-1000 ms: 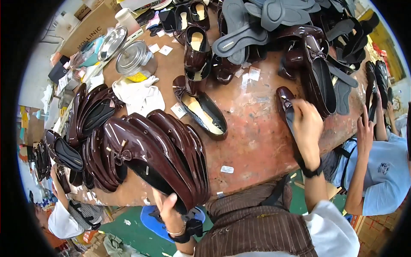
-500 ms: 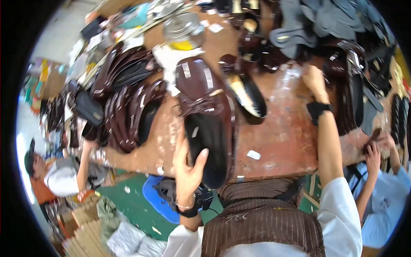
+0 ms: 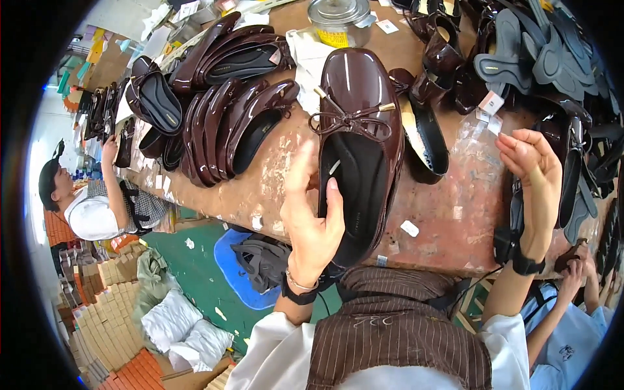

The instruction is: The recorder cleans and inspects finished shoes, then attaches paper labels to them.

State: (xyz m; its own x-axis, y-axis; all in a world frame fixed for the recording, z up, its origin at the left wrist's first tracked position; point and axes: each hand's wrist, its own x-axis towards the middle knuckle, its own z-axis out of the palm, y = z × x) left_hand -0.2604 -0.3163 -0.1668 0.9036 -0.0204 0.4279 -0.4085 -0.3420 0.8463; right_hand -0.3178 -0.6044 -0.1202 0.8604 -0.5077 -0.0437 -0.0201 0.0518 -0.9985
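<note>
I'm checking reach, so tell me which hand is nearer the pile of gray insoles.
Right. The right hand is just below the pile of gray insoles in the picture; the left hand is farther off, at lower left, holding a glossy shoe.

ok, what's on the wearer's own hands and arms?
No gloves. The left hand has a black left wrist strap and a thin bracelet; the right hand has a black right wrist strap. Sleeves are plain white.

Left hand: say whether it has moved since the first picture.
Yes: judged against the near edge of the table, the left hand has moved up the picture, farther over the tabletop.
</note>
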